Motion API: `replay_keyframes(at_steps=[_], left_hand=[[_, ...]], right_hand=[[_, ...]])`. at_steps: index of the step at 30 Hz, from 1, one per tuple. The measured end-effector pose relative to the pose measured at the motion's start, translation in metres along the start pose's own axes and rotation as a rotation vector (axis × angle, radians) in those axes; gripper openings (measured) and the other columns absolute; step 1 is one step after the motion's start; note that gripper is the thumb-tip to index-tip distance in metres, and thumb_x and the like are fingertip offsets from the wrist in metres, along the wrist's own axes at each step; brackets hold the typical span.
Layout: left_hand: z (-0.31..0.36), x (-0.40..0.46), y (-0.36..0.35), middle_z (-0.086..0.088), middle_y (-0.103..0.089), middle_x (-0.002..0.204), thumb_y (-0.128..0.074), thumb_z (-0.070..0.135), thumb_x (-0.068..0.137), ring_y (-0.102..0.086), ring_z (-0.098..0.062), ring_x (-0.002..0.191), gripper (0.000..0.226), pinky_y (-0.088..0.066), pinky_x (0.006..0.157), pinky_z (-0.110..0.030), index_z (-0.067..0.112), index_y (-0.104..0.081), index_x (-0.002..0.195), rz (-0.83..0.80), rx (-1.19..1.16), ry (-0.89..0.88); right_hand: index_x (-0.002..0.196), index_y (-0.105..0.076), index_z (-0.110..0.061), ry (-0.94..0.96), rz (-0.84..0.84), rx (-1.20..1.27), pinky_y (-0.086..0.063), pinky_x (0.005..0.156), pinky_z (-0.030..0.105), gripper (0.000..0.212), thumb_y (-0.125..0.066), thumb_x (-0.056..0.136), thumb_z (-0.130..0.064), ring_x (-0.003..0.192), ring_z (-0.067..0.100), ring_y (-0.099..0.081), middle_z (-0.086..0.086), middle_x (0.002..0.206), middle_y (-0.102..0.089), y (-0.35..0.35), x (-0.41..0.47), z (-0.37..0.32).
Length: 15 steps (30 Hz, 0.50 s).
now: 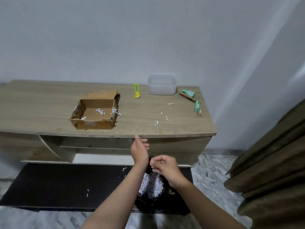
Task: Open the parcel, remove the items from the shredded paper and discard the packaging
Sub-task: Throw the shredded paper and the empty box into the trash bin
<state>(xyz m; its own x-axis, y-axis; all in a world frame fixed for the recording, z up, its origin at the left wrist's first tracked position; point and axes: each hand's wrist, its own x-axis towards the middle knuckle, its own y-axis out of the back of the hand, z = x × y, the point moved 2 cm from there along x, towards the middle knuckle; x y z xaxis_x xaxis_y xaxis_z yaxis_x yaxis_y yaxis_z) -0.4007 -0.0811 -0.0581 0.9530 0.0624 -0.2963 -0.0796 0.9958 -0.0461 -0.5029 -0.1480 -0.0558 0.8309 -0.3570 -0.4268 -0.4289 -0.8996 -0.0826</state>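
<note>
The opened cardboard parcel (94,114) stands on the wooden table (49,103) with only a few white paper shreds left in it. Below the table's front edge a black bin bag (151,187) holds a heap of shredded paper. My left hand (139,148) hangs above the bag with its fingers relaxed and nothing in it. My right hand (165,166) is beside the left wrist, its fingertips pinching a small paper shred over the bag. Removed items lie at the table's right end: two green pieces (189,93) (196,106) and a brown stick (187,97).
A yellow-green box cutter (136,90) and a clear plastic container (161,85) sit at the back of the table. Loose shreds (162,118) dot the tabletop and the black mat (57,184). A brown curtain (272,162) hangs at the right.
</note>
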Motion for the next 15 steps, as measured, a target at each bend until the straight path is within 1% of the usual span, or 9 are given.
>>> replay_keyframes(at_steps=[3, 5, 6, 8, 9, 10, 12, 13, 15], left_hand=[[0.003, 0.007, 0.002, -0.007, -0.060, 0.064, -0.036, 0.036, 0.099, -0.055, -0.020, 0.063, 0.048, -0.044, 0.064, -0.032, 0.006, -0.064, 0.074, -0.021, 0.064, -0.058], [0.007, 0.013, 0.004, -0.005, -0.062, 0.065, -0.041, 0.035, 0.097, -0.055, -0.020, 0.064, 0.043, -0.043, 0.065, -0.033, 0.009, -0.064, 0.073, -0.024, 0.143, -0.125], [0.010, 0.016, 0.004, -0.005, -0.062, 0.065, -0.043, 0.035, 0.097, -0.055, -0.020, 0.064, 0.041, -0.042, 0.064, -0.032, 0.009, -0.064, 0.072, -0.025, 0.188, -0.167], [0.019, 0.022, 0.004, -0.005, -0.061, 0.066, -0.046, 0.033, 0.096, -0.054, -0.017, 0.064, 0.038, -0.040, 0.060, -0.028, 0.008, -0.062, 0.072, -0.024, 0.254, -0.241], [0.023, 0.027, 0.003, -0.006, -0.059, 0.066, -0.048, 0.033, 0.095, -0.053, -0.018, 0.064, 0.036, -0.039, 0.059, -0.027, 0.008, -0.060, 0.071, -0.029, 0.284, -0.277], [0.026, 0.032, 0.001, -0.006, -0.058, 0.067, -0.049, 0.034, 0.094, -0.053, -0.019, 0.064, 0.036, -0.040, 0.059, -0.028, 0.009, -0.058, 0.070, -0.035, 0.318, -0.317], [0.029, 0.046, -0.004, -0.005, -0.059, 0.075, -0.051, 0.039, 0.091, -0.055, -0.020, 0.071, 0.033, -0.044, 0.065, -0.033, 0.015, -0.056, 0.069, -0.033, 0.414, -0.399], [0.030, 0.055, -0.006, -0.005, -0.059, 0.080, -0.052, 0.040, 0.089, -0.056, -0.021, 0.077, 0.029, -0.045, 0.070, -0.035, 0.018, -0.056, 0.070, -0.027, 0.466, -0.430], [0.034, 0.068, -0.013, -0.002, -0.056, 0.089, -0.055, 0.039, 0.088, -0.054, -0.023, 0.089, 0.022, -0.046, 0.080, -0.039, 0.020, -0.059, 0.076, -0.030, 0.542, -0.468]], right_hand=[[0.073, -0.064, -0.012, 0.027, 0.043, -0.123, -0.050, 0.053, 0.015, 0.015, -0.067, 0.080, 0.001, 0.051, 0.004, -0.061, 0.002, 0.063, -0.064, 0.006, 0.009, -0.009], [0.070, -0.063, -0.015, 0.034, 0.051, -0.289, -0.047, 0.049, 0.016, 0.021, -0.062, 0.081, 0.002, 0.048, 0.005, -0.061, 0.002, 0.064, -0.063, 0.010, 0.021, -0.011], [0.067, -0.064, -0.018, 0.028, 0.039, -0.397, -0.046, 0.050, 0.018, 0.025, -0.059, 0.081, 0.002, 0.047, 0.006, -0.061, -0.001, 0.061, -0.063, 0.013, 0.028, -0.011], [0.057, -0.064, -0.022, 0.039, 0.005, -0.624, -0.045, 0.053, 0.018, 0.029, -0.062, 0.076, -0.001, 0.043, 0.000, -0.056, -0.010, 0.044, -0.059, 0.019, 0.044, -0.015], [0.051, -0.063, -0.022, 0.066, 0.003, -0.721, -0.044, 0.053, 0.016, 0.029, -0.066, 0.073, -0.003, 0.040, -0.003, -0.054, -0.012, 0.038, -0.055, 0.022, 0.051, -0.020], [0.047, -0.062, -0.022, 0.097, 0.015, -0.788, -0.043, 0.052, 0.014, 0.028, -0.072, 0.070, -0.008, 0.040, -0.004, -0.052, -0.013, 0.036, -0.054, 0.025, 0.058, -0.026], [0.043, -0.058, -0.020, 0.172, 0.049, -0.845, -0.041, 0.050, 0.012, 0.032, -0.079, 0.067, -0.021, 0.040, -0.003, -0.049, -0.012, 0.040, -0.054, 0.029, 0.070, -0.040], [0.044, -0.056, -0.020, 0.216, 0.065, -0.840, -0.040, 0.049, 0.012, 0.035, -0.078, 0.070, -0.026, 0.039, -0.002, -0.046, -0.011, 0.041, -0.052, 0.031, 0.077, -0.048], [0.049, -0.055, -0.023, 0.299, 0.108, -0.778, -0.041, 0.051, 0.015, 0.031, -0.073, 0.074, -0.026, 0.040, 0.000, -0.043, -0.010, 0.044, -0.050, 0.036, 0.094, -0.065]])
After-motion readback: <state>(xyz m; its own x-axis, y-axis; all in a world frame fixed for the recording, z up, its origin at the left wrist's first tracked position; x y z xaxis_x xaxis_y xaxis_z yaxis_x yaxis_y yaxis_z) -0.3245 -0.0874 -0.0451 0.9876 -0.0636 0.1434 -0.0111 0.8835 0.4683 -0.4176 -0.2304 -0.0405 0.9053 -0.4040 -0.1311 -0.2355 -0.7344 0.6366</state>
